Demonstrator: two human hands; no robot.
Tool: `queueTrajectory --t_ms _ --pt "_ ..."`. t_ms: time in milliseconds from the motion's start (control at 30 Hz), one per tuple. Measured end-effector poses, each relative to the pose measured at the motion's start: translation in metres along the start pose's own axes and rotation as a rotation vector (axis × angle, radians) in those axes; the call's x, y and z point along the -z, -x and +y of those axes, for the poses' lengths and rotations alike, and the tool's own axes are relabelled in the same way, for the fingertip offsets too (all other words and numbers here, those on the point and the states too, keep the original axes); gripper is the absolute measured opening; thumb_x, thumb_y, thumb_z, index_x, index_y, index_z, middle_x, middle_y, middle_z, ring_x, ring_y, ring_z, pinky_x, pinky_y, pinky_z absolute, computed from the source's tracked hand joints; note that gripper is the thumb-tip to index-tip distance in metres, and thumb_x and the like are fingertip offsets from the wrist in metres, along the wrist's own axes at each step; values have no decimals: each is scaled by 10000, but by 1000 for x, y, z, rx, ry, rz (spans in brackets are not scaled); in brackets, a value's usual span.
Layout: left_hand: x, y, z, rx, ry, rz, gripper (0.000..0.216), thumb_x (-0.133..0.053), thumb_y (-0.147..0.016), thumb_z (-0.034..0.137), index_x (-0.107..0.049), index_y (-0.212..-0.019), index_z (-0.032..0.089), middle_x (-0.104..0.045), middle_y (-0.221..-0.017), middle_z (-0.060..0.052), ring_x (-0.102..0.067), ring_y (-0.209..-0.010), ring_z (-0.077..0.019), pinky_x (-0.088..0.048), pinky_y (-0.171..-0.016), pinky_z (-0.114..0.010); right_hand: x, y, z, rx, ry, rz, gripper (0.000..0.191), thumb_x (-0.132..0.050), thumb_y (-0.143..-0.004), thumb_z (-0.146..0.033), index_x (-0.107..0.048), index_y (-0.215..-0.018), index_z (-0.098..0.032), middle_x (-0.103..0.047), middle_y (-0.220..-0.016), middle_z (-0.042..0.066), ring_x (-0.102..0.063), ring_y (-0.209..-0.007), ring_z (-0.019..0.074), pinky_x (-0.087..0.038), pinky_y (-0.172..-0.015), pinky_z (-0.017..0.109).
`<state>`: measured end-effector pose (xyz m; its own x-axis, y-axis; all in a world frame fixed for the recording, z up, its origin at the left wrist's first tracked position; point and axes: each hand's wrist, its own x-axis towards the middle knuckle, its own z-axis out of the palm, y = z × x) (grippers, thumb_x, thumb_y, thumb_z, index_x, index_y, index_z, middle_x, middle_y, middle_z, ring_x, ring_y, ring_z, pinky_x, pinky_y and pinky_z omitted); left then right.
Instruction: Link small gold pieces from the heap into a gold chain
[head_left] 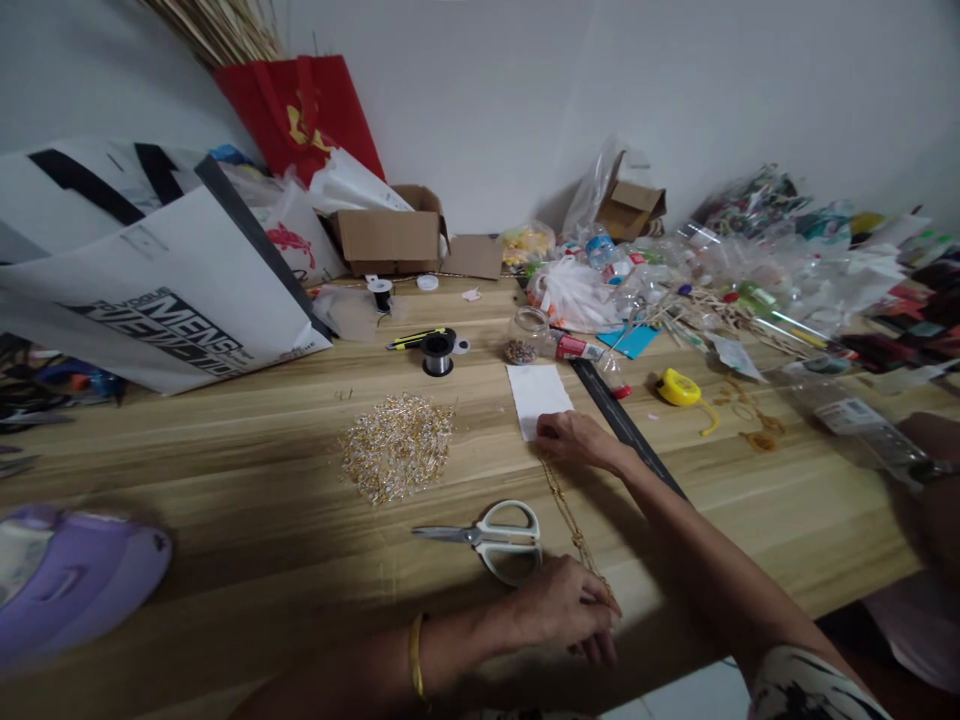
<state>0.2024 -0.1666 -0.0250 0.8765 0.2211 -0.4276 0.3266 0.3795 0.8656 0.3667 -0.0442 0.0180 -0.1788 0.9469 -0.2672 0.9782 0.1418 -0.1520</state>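
A thin gold chain stretches between my two hands over the table. My right hand is closed on its far end, with the fingertips at the lower corner of a white sheet of paper. Near the table's front edge, my left hand has its fingers bent round the chain's near end. White-handled scissors lie just beyond my left hand, blades pointing left. Farther left is a pile of small gold and clear beaded pieces.
A spool of wire, a jar of beads and a yellow tape measure stand beyond my hands. A black strip lies beside my right forearm. Bags, boxes and plastic bottles line the wall. Another person's arm shows at right.
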Motion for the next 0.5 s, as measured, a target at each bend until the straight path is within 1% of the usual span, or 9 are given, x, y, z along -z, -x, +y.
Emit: queueTrajectory --t_ms 133,233,300,367,500 --pt "1 5 7 -4 -118 20 192 -484 -738 183 -658 -757 103 -569 -575 -1 -536 -504 -107 -418 -488 -197 5 -5 -1 -44 144 32 236 -523 -871 -327 -590 -1036 -172 -684 -903 93 -625 -817 196 -345 -626 243" --pt "2 11 14 -58 -345 71 202 -518 -754 223 -683 -723 110 -599 -569 -14 -528 -508 -116 -418 -523 -214 9 -10 0 -6 242 52 218 -488 -884 -264 -568 -1061 -165 -654 -1011 114 -613 -904 214 -364 -653 255" --pt "2 13 16 -113 -504 105 209 -542 -765 252 -698 -730 117 -634 -602 -27 -554 -555 -132 -416 -558 -221 11 -14 0 5 305 33 206 -447 -889 -210 -571 -1046 -162 -637 -1036 121 -615 -905 218 -374 -649 261" --pt "3 13 15 -155 -604 113 222 -551 -780 284 -707 -748 130 -662 -644 -34 -584 -616 -145 -416 -587 -219 12 -17 -1 1 347 15 209 -426 -879 -157 -577 -1024 -151 -628 -1033 134 -622 -885 222 -384 -648 268" --pt "4 15 13 -196 -665 85 214 -549 -796 286 -715 -809 152 -698 -714 -31 -616 -675 -149 -425 -613 -206 9 -23 -5 6 357 30 228 -403 -867 -88 -578 -1011 -116 -620 -1010 178 -626 -870 239 -398 -673 292"
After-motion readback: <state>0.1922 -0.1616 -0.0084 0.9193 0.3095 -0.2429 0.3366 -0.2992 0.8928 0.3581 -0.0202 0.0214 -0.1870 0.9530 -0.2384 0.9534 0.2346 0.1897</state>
